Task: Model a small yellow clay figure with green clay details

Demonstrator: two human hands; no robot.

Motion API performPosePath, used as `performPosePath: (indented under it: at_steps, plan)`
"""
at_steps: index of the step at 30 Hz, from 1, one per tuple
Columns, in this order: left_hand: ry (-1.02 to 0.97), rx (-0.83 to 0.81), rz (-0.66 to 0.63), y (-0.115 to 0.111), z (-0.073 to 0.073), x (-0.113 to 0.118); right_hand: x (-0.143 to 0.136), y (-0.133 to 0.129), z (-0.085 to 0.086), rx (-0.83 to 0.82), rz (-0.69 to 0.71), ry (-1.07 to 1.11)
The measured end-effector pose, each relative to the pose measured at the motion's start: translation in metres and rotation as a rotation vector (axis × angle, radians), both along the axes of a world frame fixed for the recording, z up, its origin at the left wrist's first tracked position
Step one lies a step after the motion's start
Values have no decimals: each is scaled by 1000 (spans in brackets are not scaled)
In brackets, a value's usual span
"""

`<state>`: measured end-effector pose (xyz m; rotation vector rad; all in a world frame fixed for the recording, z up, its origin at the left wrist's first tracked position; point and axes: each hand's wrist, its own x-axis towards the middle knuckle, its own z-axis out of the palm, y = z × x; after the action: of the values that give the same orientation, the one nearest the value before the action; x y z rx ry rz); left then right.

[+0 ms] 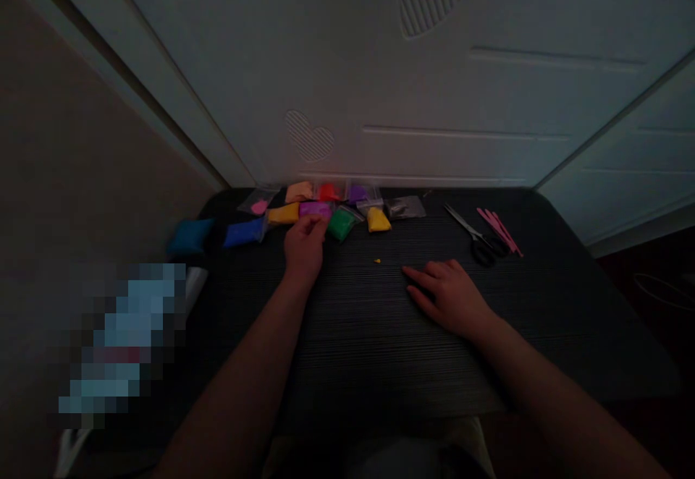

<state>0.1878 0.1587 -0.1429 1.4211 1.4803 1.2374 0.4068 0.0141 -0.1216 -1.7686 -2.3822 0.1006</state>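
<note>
My left hand (304, 249) reaches to the row of packets, its thumb and fingers pinched at the near edge of a magenta packet of what looks like modelling clay (316, 209). Just right of those fingertips lies a green packet (342, 223), with a yellow packet (378, 220) beyond it. My right hand (449, 297) rests low over the dark table with its index finger and thumb stretched out and apart, holding nothing. Left of its fingertip, a tiny yellow bit (377, 260) lies on the table.
Further packets line the back: blue (244, 233), orange (283, 214), peach (299, 191), red (329, 192) and dark grey (405, 208). Scissors (476, 236) and pink sticks (500, 231) lie at the right. A white panel (337, 153) rises behind the table (358, 349).
</note>
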Motion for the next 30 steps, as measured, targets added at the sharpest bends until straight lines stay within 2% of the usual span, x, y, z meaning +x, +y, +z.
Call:
performPosePath:
  at_steps: [3,8,12,17,22,27,30]
  plan:
    - [-4,2,5,0,0,0,0,0,0,-5,26,1]
    - [-10,8,-1,0,0,1,1,0,-1,-6,-25,2]
    - [-9,11,2,-1,1,1,0,0,-1,-23,21,-3]
    - [-6,16,5,-1,1,1,0,0,0,-18,-28,8]
    - [-9,22,-2,-1,1,0,0,0,0,-36,20,1]
    - [-10,28,-7,0,1,0,1,0,-1,-19,-35,5]
    - [-15,29,-8,0,1,1,0,0,0,-30,-4,1]
